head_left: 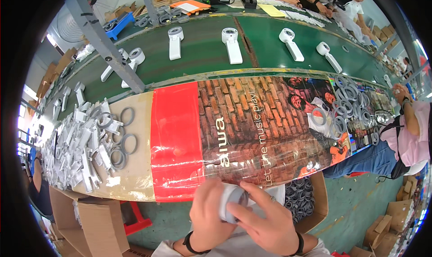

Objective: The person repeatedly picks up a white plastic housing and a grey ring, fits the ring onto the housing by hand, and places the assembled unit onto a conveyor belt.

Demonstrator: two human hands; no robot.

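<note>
Seemingly half-done, a white-grey plastic cylinder (231,196) sits clasped between left hand (208,214) and right hand (272,221); beyond the glossy red panel (176,144), white handled plastic devices (175,45) look assembled, grey plastic rings (344,108) rightward unfitted.

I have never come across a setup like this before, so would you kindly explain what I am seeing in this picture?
Of course. There is no robot here, just a person's bare left hand and right hand. The single picture comes from a wide fisheye camera worn on that person's head, looking down, which is why straight edges bend. Between them, the hands hold a round white-and-grey part. Before them is a table with a printed covering. On its left lies a heap of white plastic pieces with some grey rings nearby; on its right, a pile of grey rings. Beyond runs a green belt carrying white round-headed gadgets with handles.
</note>
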